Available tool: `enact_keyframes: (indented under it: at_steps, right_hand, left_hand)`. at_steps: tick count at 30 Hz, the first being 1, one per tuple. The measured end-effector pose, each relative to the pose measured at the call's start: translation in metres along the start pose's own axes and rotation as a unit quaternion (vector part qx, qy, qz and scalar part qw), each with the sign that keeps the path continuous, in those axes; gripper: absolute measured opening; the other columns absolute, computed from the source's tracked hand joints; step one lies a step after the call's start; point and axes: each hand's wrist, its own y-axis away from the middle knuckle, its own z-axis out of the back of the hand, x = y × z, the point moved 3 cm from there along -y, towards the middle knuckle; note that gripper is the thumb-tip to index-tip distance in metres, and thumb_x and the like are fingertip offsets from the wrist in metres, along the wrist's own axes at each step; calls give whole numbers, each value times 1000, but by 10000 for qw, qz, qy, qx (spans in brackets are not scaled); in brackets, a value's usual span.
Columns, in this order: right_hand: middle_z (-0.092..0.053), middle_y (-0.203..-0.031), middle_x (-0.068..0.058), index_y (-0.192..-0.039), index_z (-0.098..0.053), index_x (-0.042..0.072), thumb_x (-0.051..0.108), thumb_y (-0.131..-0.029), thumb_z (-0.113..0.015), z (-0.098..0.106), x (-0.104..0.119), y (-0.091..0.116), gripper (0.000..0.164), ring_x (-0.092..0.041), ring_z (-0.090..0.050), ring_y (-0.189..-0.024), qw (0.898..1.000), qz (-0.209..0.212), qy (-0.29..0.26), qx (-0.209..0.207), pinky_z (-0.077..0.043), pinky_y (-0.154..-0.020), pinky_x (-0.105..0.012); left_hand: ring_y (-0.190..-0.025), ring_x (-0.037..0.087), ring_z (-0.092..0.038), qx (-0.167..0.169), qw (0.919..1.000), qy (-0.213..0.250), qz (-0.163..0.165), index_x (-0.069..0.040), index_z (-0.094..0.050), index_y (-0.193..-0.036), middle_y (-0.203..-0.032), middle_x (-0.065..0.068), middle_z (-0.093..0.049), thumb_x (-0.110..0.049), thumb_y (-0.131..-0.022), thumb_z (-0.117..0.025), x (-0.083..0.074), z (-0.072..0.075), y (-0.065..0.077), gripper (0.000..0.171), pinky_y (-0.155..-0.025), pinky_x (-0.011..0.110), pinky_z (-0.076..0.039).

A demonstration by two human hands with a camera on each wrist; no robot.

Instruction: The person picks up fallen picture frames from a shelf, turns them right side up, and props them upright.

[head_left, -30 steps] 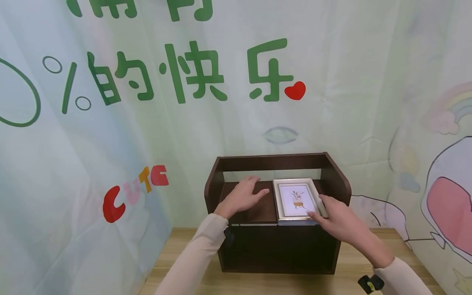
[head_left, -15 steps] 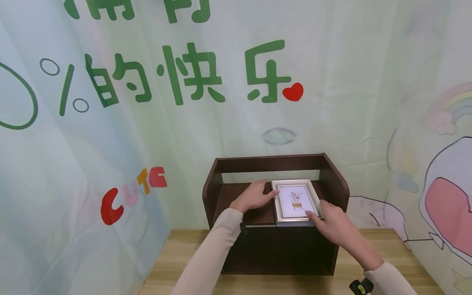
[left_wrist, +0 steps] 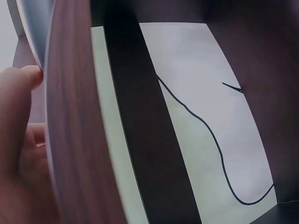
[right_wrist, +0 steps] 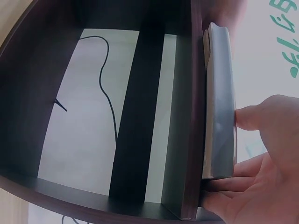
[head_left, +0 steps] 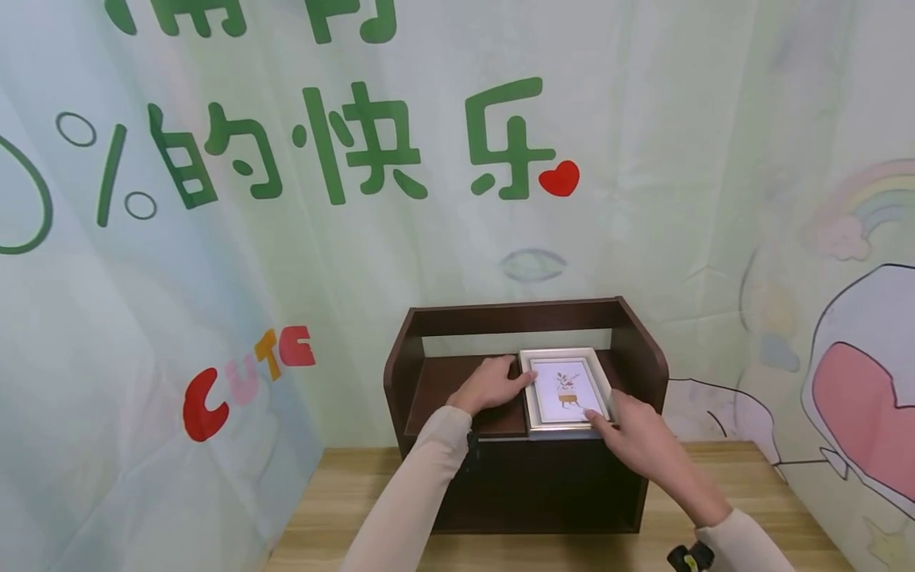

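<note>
A picture frame point(head_left: 568, 392) with a silvery border and a plant print lies face up on the upper board of a small dark brown shelf unit point(head_left: 457, 397). My left hand point(head_left: 489, 385) holds the frame's left side, its thumb on the border. At the lower right corner, my right hand point(head_left: 636, 433) grips the frame with the thumb on top and the fingers along the side. From the right wrist, the frame's thick grey edge point(right_wrist: 222, 107) shows at the board, fingers low beside it. The left wrist view catches the left thumb point(left_wrist: 32, 77) at the frame's edge.
The shelf unit stands on a wooden table point(head_left: 357, 496). Its raised side panels point(head_left: 639, 349) and back rail point(head_left: 515, 318) surround the upper board. A printed curtain point(head_left: 343, 262) hangs behind and on both sides. Below the board is an open compartment point(right_wrist: 126, 116).
My left hand has moved right from over the bare board to the frame's left side. The right hand keeps its hold on the corner. The head view has shifted slightly.
</note>
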Motion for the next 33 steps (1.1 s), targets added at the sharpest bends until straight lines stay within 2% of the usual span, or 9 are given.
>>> enact_keyframes:
  at_steps: [6, 10, 15, 18, 23, 25, 27, 31, 33]
  right_hand:
    - [-71, -112, -21, -132, -58, -10, 33, -102, -69, -1, 3, 0, 54, -22, -59, -85, 10000, -10, -11, -87, -54, -70, -39]
    - [-72, -111, -20, -132, -58, -9, 32, -101, -70, -3, 3, 1, 52, -22, -58, -85, 9999, 4, -3, -170, -53, -70, -37]
    - [-71, -127, -26, -139, -56, -8, 30, -101, -71, -5, 3, 3, 57, -26, -67, -96, 9993, 143, -30, -356, -60, -82, -49]
    - [-70, -130, -27, -141, -55, -8, 29, -100, -73, -5, 3, 3, 58, -27, -68, -97, 9987, 207, -105, -463, -60, -84, -51]
    - [-68, -134, -30, -145, -53, -10, 26, -95, -79, -3, 5, 3, 68, -31, -68, -101, 9976, 49, -385, -572, -60, -91, -56]
    - [-65, -137, -32, -147, -51, -11, 25, -93, -81, -2, 6, 2, 72, -34, -67, -104, 9970, -62, -506, -584, -59, -95, -59]
    - [-63, -140, -32, -149, -49, -10, 24, -92, -82, -2, 6, 1, 74, -35, -67, -105, 9961, -146, -624, -601, -58, -98, -60]
    - [-61, -143, -33, -149, -50, -9, 20, -93, -81, -3, 4, -1, 71, -36, -67, -102, 9937, -211, -815, -733, -60, -96, -58]
    - [-62, -142, -33, -147, -52, -9, 16, -94, -79, -4, 3, -2, 64, -38, -70, -104, 9919, -139, -921, -862, -62, -94, -56]
  left_hand:
    - [-134, 26, -64, 29, 9999, 108, -94, -5, -57, -150, -147, 14, -65, -48, -107, -54, -1, 0, 0, 61, -113, 43, -53]
    - [-138, 27, -62, -6, 9999, 131, -7, -5, -56, -151, -150, 14, -63, -47, -107, -54, -2, 0, 0, 61, -115, 43, -51]
    - [-140, 27, -60, 4, 9998, 183, 113, -3, -54, -152, -152, 15, -61, -47, -108, -54, -4, -1, 1, 62, -116, 44, -51]
    - [-137, 26, -62, -76, 9992, 374, 133, -4, -53, -153, -153, 14, -60, -44, -108, -55, -5, 0, 2, 60, -113, 42, -52]
    - [-123, 22, -67, -524, 9952, 818, 88, -2, -57, -150, -152, 15, -61, -34, -107, -58, -10, 6, 4, 53, -103, 41, -56]
    - [-110, 20, -67, -721, 9927, 960, 115, -1, -58, -149, -150, 16, -62, -31, -107, -58, -12, 9, 4, 51, -97, 39, -56]
    - [-92, 17, -65, -886, 9894, 1135, 204, -2, -58, -149, -139, 21, -68, -29, -107, -59, -15, 12, 5, 50, -88, 38, -57]
    - [-71, 12, -51, -1364, 9756, 1648, 492, -4, -71, -136, -119, 23, -76, -25, -104, -65, -18, 19, 8, 38, -70, 30, -50]
    - [-76, 8, -57, -1649, 9646, 1939, 692, -5, -74, -131, -116, 19, -78, -23, -101, -69, -20, 24, 10, 35, -69, 25, -49]
